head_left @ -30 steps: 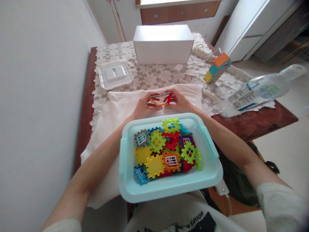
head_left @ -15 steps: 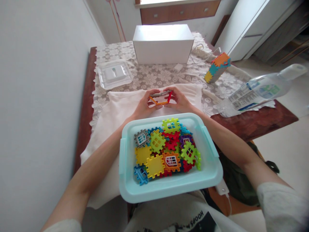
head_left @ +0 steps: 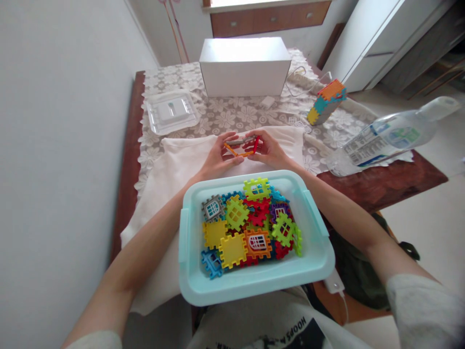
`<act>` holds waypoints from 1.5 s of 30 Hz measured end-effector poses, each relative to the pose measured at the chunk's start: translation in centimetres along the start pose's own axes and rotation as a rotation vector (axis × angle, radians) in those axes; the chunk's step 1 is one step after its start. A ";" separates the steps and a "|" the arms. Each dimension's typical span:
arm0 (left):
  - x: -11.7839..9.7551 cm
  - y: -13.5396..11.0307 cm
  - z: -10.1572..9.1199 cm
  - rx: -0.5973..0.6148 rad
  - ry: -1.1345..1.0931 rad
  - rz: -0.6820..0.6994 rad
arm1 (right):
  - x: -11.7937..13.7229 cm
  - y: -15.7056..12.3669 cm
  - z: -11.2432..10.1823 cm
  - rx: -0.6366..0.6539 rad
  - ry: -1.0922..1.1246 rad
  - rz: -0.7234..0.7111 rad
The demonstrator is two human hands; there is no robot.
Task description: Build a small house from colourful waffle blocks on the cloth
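Between my two hands is a small frame of joined building panels (head_left: pixel 256 144), seen edge-on, with orange, red and grey sides. My left hand (head_left: pixel 219 156) is closed on its orange left side, thumb below and fingers above. On the other side, my right hand (head_left: pixel 268 149) grips the red panel and the grey edge near it. Right in front of my body, a light-blue plastic bin (head_left: pixel 196 283) holds several loose panels, among them a yellow square (head_left: pixel 233 250), an orange window panel (head_left: pixel 257 242) and a lime-green one (head_left: pixel 257 188).
Behind my hands stands a white box (head_left: pixel 245 77), with a clear plastic lid (head_left: pixel 173 112) to its left. An assembled block of panels (head_left: pixel 326 103) stands at right. A large clear bottle (head_left: pixel 388 138) is near the table's right corner. White cloth (head_left: pixel 170 165) covers the table front.
The frame's orange left side has tilted slightly, and its joint with the lower orange panel looks shifted. Both hands keep nearly the same place and grip.
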State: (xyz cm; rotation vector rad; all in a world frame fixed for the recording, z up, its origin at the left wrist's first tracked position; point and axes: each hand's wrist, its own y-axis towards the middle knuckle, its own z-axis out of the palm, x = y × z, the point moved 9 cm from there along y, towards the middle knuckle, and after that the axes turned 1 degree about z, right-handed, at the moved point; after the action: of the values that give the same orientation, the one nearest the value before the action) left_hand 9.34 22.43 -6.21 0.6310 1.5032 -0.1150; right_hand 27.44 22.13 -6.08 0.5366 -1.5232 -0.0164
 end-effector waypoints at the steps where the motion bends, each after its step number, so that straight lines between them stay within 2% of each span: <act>1: 0.2 0.1 -0.3 -0.019 -0.012 -0.009 | -0.1 0.1 0.0 0.003 0.006 -0.007; 6: 1.5 0.4 -1.7 -0.137 -0.042 -0.155 | -0.4 0.2 -0.1 0.011 -0.029 -0.005; 9: 1.6 0.4 -1.9 -0.160 -0.052 -0.211 | 0.0 0.1 0.0 0.021 -0.048 -0.001; 12: 1.1 0.3 -1.8 -0.148 -0.031 -0.180 | 0.6 -0.1 0.0 0.038 -0.057 0.013; 17: 0.6 0.2 -1.5 -0.134 0.011 -0.096 | 0.9 0.0 -1.0 -0.007 -0.181 0.037; 27: -0.3 -0.1 0.1 -0.004 0.134 -0.038 | 3.0 -0.4 -0.1 0.081 -0.559 -0.123; 36: 0.3 -0.3 0.2 0.036 0.097 -0.077 | 3.2 -0.6 0.9 0.172 -0.427 -0.152; 45: -0.8 -0.3 0.7 0.104 0.098 -0.038 | 2.5 -0.7 0.7 0.145 -0.454 -0.186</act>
State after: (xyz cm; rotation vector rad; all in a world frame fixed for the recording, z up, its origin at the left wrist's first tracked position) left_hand 9.74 21.65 -5.57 0.6994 1.6124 -0.1951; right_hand 27.14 20.47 -4.01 0.8298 -1.9197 -0.1827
